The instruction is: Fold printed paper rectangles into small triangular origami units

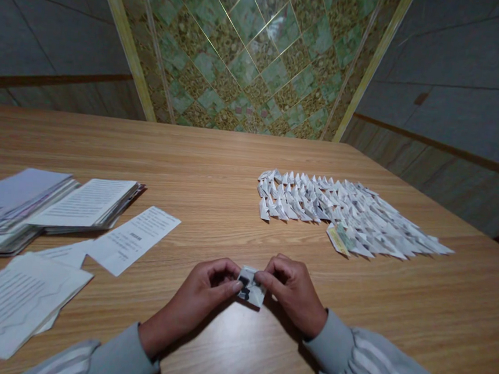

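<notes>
A small folded piece of printed paper is pinched between both my hands, low over the wooden table. My left hand grips its left edge with thumb and fingertips pressed together. My right hand holds its right edge with the fingers curled. Both wrists wear grey sleeves with white stripes. Beyond my right hand, several small folded white paper pieces lie in tidy rows.
Stacks of printed sheets and booklets lie at the left, with loose printed pages and more paper by the near left edge. A grey wall and a green patterned panel rise behind the table.
</notes>
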Tool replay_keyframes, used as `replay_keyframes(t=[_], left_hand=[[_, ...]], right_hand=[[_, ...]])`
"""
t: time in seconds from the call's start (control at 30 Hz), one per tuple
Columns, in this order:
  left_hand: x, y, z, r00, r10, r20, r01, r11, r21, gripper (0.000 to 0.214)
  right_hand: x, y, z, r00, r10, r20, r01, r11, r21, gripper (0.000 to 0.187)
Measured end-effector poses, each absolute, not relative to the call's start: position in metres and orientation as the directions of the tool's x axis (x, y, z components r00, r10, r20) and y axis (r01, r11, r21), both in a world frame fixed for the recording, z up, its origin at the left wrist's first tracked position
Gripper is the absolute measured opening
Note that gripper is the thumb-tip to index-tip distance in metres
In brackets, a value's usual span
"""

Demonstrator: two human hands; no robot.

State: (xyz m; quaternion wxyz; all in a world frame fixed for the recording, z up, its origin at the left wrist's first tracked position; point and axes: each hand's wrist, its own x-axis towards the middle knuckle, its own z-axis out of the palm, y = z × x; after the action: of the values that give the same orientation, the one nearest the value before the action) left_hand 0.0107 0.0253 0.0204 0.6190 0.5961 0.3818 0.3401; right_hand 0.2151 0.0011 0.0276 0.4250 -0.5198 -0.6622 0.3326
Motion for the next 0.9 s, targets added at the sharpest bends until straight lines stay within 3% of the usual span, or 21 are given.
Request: replay_keyframes(t=[0.43,0.57,0.63,0.77,0.9], left_hand=[[0.010,0.028,0.017,0.453,0.888,-0.082,-0.137,0.161,0.977,0.027],[0.012,0.027,0.020,0.442,0.891,-0.099,-0.211,0.210,0.955,0.027],[0.013,0.025,0.020,0.470,0.877,-0.102,-0.218,0.227,0.949,0.028],[0.013,0.022,0.019,0.481,0.876,-0.044,-0.100,0.105,0.989,0.021],[0.011,0.021,0.022,0.435,0.892,0.119,0.126,-0.192,0.973,0.008]], right_hand=[[0.216,0.001,0.029,-0.146,0.981,0.131,0.179,0.156,-0.971,0.048],[0.209,-0.003,0.033,-0.222,0.960,0.172,0.244,0.225,-0.943,0.021],[0.205,-0.006,0.034,-0.227,0.956,0.186,0.343,0.258,-0.903,0.019],[0.201,-0.008,0.033,-0.196,0.928,0.315,0.441,0.371,-0.817,0.013],[0.207,-0.005,0.032,-0.238,0.829,0.506,0.517,0.550,-0.656,0.010]])
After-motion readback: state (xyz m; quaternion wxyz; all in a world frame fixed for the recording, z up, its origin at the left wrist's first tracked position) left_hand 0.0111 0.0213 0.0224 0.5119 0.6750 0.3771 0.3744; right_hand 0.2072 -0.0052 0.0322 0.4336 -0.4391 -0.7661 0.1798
